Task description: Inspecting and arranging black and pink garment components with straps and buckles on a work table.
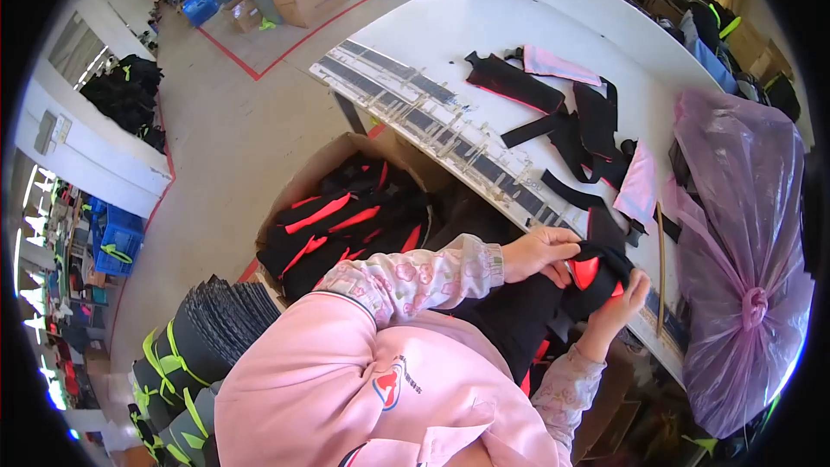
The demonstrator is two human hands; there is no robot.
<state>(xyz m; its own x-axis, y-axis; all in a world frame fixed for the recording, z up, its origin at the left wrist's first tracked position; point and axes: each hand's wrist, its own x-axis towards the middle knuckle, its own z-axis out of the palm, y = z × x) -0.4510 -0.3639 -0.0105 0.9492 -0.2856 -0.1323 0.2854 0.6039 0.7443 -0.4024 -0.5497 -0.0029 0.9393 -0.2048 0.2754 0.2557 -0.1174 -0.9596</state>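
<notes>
Over the table's near edge, my left hand [538, 254] pinches the top of a black fabric piece [596, 297] with bright red-orange lining. My right hand [621, 301] is closed on the same piece's right side. The piece is bunched and curled between both hands, its lining showing in the middle. Just beyond it, more black strap-like pieces [596, 121] lie loosely on the white table [415, 30]. Two pale pink pieces [638, 183] [558, 65] lie among them. Black cloth [510, 316] rests against my lap below my left hand.
A knotted purple plastic bag [735, 199] stands at the right, beside a thin stick [661, 281]. Left of the table, a cardboard box [367, 149] holds black-and-red pieces [333, 216]. Stacked black sheets [216, 324] tied with lime strips stand at lower left.
</notes>
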